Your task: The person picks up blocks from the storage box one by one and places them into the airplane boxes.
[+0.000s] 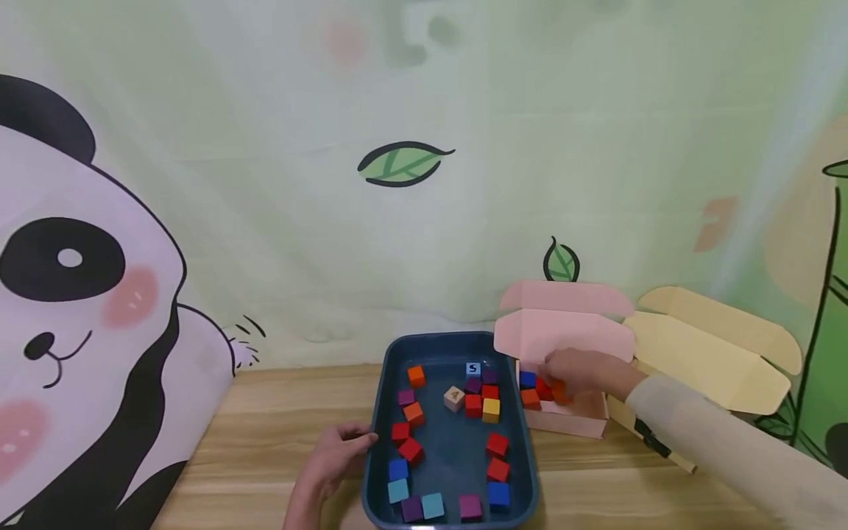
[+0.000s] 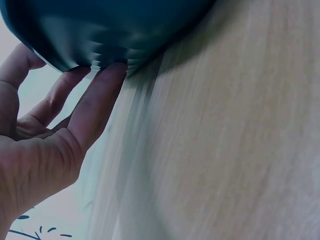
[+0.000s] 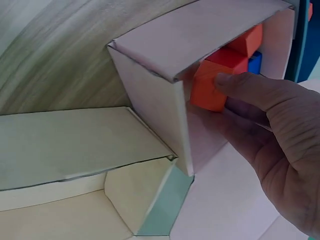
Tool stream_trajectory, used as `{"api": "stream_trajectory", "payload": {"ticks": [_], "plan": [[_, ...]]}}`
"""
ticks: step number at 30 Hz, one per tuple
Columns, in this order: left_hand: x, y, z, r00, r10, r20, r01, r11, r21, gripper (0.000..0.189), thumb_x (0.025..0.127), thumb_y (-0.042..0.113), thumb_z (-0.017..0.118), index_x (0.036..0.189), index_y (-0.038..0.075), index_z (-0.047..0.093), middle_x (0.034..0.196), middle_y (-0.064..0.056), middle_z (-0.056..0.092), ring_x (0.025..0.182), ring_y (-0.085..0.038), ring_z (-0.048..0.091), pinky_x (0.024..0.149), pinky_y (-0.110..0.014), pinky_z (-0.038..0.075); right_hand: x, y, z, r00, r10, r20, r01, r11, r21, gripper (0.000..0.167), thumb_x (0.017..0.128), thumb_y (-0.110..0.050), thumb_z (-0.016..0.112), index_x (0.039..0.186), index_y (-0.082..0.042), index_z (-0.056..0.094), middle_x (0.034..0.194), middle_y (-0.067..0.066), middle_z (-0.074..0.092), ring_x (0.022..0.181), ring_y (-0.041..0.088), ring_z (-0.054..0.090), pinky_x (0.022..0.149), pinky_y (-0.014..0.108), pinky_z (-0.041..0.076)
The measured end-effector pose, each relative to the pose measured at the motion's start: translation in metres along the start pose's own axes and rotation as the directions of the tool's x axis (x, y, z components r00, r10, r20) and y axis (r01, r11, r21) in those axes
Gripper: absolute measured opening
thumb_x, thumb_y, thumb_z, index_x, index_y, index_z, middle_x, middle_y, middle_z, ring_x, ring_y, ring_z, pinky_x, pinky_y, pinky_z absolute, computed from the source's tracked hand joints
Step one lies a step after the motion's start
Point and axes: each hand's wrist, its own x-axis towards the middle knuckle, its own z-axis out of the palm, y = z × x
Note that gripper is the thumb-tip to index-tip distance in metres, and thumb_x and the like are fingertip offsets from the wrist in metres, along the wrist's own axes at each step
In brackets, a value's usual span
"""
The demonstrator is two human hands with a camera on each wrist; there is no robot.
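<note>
My left hand [image 1: 336, 456] holds the left rim of a dark blue tray [image 1: 453, 352], thumb and fingertips against its edge in the left wrist view. Inside the tray lie several coloured cubes, among them a yellow cube [image 1: 491, 410], a wooden cube [image 1: 453, 398] with a printed figure, and a light blue cube [image 1: 473, 369]. Right of the tray stands an open pink box [image 1: 566, 422]. My right hand [image 3: 280, 130] is in it, pinching an orange cube [image 3: 206, 86] between thumb and fingers. Beside that lie a red cube [image 3: 227, 58], another orange cube [image 3: 248, 41] and a blue cube [image 3: 255, 63].
An open yellow box [image 1: 709, 361] stands right of the pink box, under my right forearm, with a dark item [image 1: 652, 439] at its front. The pink lid [image 1: 563, 333] leans back near the printed cloth backdrop [image 1: 298, 221]. Wooden tabletop [image 1: 285, 412] lies left of the tray.
</note>
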Motion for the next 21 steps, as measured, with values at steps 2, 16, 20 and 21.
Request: {"api": "stream_trajectory", "payload": {"ticks": [2,16,20,21], "plan": [[0.0006,-0.0002,0.0004,1.000,-0.002,0.003,0.002,1.000,0.000,0.038,0.095,0.017,0.071,0.124,-0.006,0.063,0.117,-0.016,0.060,0.093,-0.021,0.065,0.084,-0.040,0.061,0.0005,0.0009,0.0013,1.000,-0.001,0.005,0.001,1.000,0.003,0.024,0.080,-0.007,0.086,0.090,-0.017,0.066,0.081,-0.005,0.055,0.079,0.013,0.051,0.071,0.025,0.050],[-0.0021,0.0035,0.0013,1.000,-0.026,0.014,0.026,1.000,-0.001,0.039,0.096,0.019,0.071,0.126,-0.004,0.063,0.120,-0.017,0.059,0.094,-0.023,0.067,0.086,-0.041,0.060,-0.0032,0.0013,0.0056,0.996,0.042,-0.073,-0.035,0.995,0.097,0.019,0.087,-0.007,0.079,0.075,-0.014,0.066,0.065,-0.006,0.051,0.067,0.011,0.049,0.063,0.024,0.042],[-0.0024,0.0027,0.0002,1.000,-0.018,0.013,0.018,1.000,0.000,0.038,0.096,0.019,0.070,0.126,-0.004,0.064,0.120,-0.017,0.059,0.095,-0.023,0.066,0.086,-0.041,0.060,-0.0054,0.0046,0.0091,0.994,0.037,-0.102,-0.030,0.997,0.078,0.019,0.082,0.000,0.079,0.079,-0.013,0.067,0.069,-0.006,0.052,0.069,0.012,0.049,0.065,0.025,0.043],[-0.0024,0.0024,-0.0002,1.000,-0.015,0.012,0.015,1.000,-0.003,0.038,0.096,0.018,0.070,0.125,-0.005,0.064,0.119,-0.016,0.059,0.094,-0.023,0.066,0.086,-0.041,0.060,-0.0056,0.0052,0.0102,0.994,0.047,-0.102,-0.038,0.995,0.093,0.018,0.082,-0.001,0.079,0.080,-0.013,0.067,0.070,-0.006,0.053,0.070,0.012,0.049,0.066,0.025,0.044]]}}
